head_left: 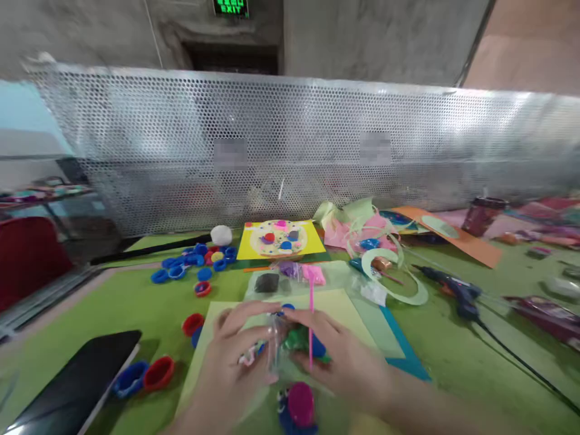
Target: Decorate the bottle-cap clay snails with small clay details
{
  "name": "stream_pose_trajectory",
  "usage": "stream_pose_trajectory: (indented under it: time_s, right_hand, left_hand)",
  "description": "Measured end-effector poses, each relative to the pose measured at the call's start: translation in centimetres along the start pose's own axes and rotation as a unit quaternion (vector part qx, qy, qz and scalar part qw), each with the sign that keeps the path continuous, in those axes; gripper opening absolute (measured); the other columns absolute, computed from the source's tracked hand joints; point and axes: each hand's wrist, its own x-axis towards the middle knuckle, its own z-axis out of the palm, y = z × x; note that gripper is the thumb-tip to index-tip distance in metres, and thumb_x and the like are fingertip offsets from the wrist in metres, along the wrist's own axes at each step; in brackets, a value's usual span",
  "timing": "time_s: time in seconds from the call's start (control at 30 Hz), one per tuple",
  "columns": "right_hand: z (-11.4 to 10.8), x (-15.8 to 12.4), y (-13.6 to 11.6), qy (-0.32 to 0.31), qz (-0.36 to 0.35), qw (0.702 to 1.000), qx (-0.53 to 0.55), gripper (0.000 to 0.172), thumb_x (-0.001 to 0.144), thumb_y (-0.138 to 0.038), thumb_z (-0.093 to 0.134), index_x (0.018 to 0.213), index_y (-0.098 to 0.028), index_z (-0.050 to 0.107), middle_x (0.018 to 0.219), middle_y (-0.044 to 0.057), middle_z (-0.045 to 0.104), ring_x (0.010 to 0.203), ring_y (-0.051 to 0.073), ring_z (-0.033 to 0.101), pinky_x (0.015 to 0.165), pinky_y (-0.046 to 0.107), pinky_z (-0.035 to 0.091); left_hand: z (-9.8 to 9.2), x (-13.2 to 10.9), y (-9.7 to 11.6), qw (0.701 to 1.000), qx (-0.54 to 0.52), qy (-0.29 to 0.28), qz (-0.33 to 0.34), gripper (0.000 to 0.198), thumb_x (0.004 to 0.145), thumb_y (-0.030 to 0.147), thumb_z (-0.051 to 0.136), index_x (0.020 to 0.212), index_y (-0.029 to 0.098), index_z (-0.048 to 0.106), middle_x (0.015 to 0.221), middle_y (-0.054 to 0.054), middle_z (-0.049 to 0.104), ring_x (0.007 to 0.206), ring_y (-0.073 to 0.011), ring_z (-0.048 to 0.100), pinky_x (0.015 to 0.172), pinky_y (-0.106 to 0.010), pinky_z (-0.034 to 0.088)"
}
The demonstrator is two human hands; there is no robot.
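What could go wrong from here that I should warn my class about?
Glue gun: its nozzle lies beside the pale green paper ring. Heat can't be judged by sight, but a hot tip might mark the paper or burn fingers.
Cord: it trails across the right side, so a sleeve or arm could snag it.
Magenta disc: it sits between the left hand and right hand, so a wrist might knock it.

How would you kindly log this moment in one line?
left hand: at clear plastic; right hand: near green lump; both: over paper

Green lump [295, 339] partly hidden by right hand [347, 353]
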Motion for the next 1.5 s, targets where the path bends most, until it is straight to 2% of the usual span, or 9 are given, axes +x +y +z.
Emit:
stream_pose_trajectory:
  time_s: [0.33,0.67,0.87,0.97,1.13,1.23,1.3,1.37,1.5]
  right_hand:
    - [-1.1,1.4,2.0,0.104,0.012,0.994,-0.008,0.043,0.084,-0.018,0.054,0.126,-0.021,0.046,0.117,0.009,0.067,0.109,0.021,0.063,0.095,0.041,0.05]
    - [-3.2,2.8,4.4,0.085,0.108,0.983,-0.124,0.041,0.085,-0.009,0.057,0.125,-0.019,0.05,0.119,0.009,0.064,0.111,0.023,0.06,0.095,0.043,0.048]
    - [-3.9,2.7,4.9,0.052,0.16,0.959,-0.229,0.026,0.091,-0.028,0.059,0.114,-0.016,0.059,0.112,0.007,0.063,0.1,0.023,0.062,0.087,0.046,0.05]
    - [-4.1,2.8,4.7,0.06,0.153,0.952,-0.259,0.029,0.09,-0.029,0.059,0.116,-0.017,0.058,0.116,0.008,0.062,0.108,0.025,0.058,0.095,0.051,0.043]
    - [-3.9,2.6,3.2,0.047,0.089,0.968,-0.228,0.04,0.087,-0.025,0.059,0.124,-0.012,0.051,0.118,0.016,0.064,0.115,0.031,0.053,0.101,0.054,0.034]
    - [-3.4,2.0,1.7,0.009,0.018,0.984,-0.177,0.046,0.081,-0.035,0.067,0.121,-0.02,0.049,0.125,0.01,0.062,0.118,0.027,0.053,0.104,0.05,0.032]
    - [-3.0,1.6,0.8,-0.017,-0.021,0.989,-0.146,0.047,0.073,-0.041,0.074,0.111,-0.025,0.051,0.123,0.004,0.064,0.116,0.025,0.054,0.107,0.05,0.028]
    - [-2.6,1.2,0.2,-0.03,-0.044,0.992,-0.117,0.044,0.069,-0.043,0.077,0.101,-0.026,0.051,0.121,0.002,0.066,0.114,0.024,0.056,0.109,0.05,0.023]
    - [-2.1,1.1,-0.1,-0.029,-0.061,0.995,-0.077,0.041,0.067,-0.036,0.08,0.09,-0.023,0.048,0.114,0.004,0.067,0.11,0.023,0.058,0.105,0.048,0.026]
  left_hand:
    - [-0.3,1.5,-1.3,0.988,-0.109,-0.016,-0.109,0.022,0.073,0.045,0.066,0.087,0.033,0.077,0.114,-0.002,0.07,0.104,-0.0229,0.063,0.091,-0.034,0.05]
    - [0.0,1.9,-2.0,0.973,-0.186,0.001,-0.136,0.016,0.06,0.041,0.079,0.061,0.026,0.074,0.101,-0.001,0.071,0.095,-0.0184,0.065,0.079,-0.023,0.053]
    - [0.1,1.8,-1.5,0.98,-0.149,-0.013,-0.131,0.014,0.06,0.037,0.079,0.063,0.025,0.074,0.098,-0.003,0.07,0.095,-0.0203,0.064,0.076,-0.023,0.053]
    - [0.1,1.6,-1.3,0.983,-0.125,-0.036,-0.131,0.015,0.064,0.039,0.076,0.07,0.025,0.077,0.104,-0.005,0.069,0.098,-0.0215,0.064,0.08,-0.025,0.053]
    - [0.3,0.9,-1.2,0.983,-0.114,-0.064,-0.129,0.015,0.063,0.034,0.077,0.059,0.022,0.071,0.098,-0.006,0.066,0.092,-0.0219,0.064,0.073,-0.026,0.057]
    - [0.7,0.2,-0.9,0.983,-0.102,-0.079,-0.129,0.015,0.065,0.035,0.074,0.06,0.021,0.07,0.106,-0.009,0.062,0.097,-0.0277,0.063,0.059,-0.03,0.06]
    - [1.0,-0.3,-0.8,0.984,-0.09,-0.096,-0.12,0.014,0.068,0.037,0.069,0.066,0.023,0.073,0.109,-0.01,0.06,0.1,-0.0303,0.061,0.054,-0.031,0.06]
    - [1.1,-0.7,-0.7,0.989,-0.064,-0.113,-0.075,0.013,0.072,0.034,0.066,0.07,0.027,0.076,0.106,-0.008,0.063,0.101,-0.0277,0.061,0.066,-0.031,0.06]
    - [1.0,-1.1,-0.8,0.979,0.064,-0.16,0.11,0.021,0.082,0.022,0.057,0.08,0.032,0.076,0.099,-0.003,0.069,0.096,-0.0175,0.065,0.085,-0.022,0.052]
